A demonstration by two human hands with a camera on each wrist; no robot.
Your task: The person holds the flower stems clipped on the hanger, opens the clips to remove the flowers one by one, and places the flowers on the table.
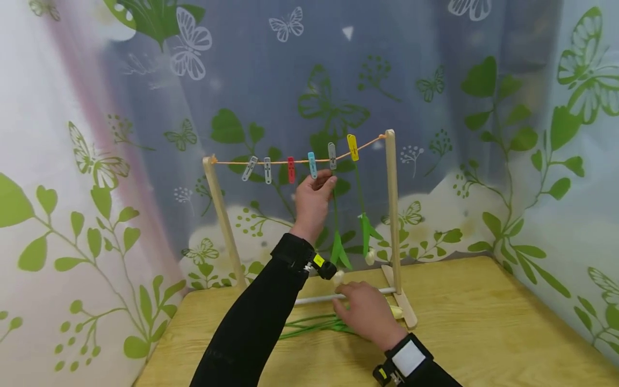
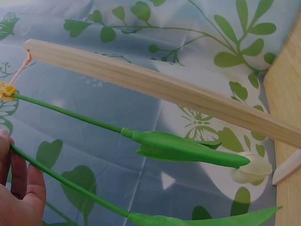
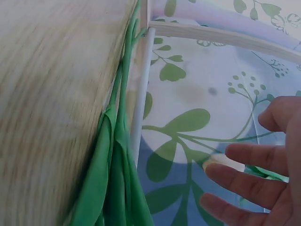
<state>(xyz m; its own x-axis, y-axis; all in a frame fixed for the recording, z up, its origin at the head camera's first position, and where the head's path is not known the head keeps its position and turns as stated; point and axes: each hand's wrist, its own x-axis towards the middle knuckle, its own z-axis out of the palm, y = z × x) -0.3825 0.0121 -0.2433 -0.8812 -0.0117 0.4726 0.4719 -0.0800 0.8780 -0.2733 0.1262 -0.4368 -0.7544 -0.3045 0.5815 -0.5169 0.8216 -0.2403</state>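
Green-stemmed, right of frame centre, pinched high in the left hand point(image 1: 312, 205): keep the flower point(image 1: 337, 247) straight under the grey clip point(image 1: 332, 156) (with right hand point(image 1: 368, 312) below, fingers point(image 3: 247, 182) spread, gripping nothing).

Leafy green stems point(image 3: 96, 174) line the white rod point(image 3: 143, 94); on its other side, the right hand point(image 3: 273, 188) overlaps a pale flower point(image 3: 222, 160).
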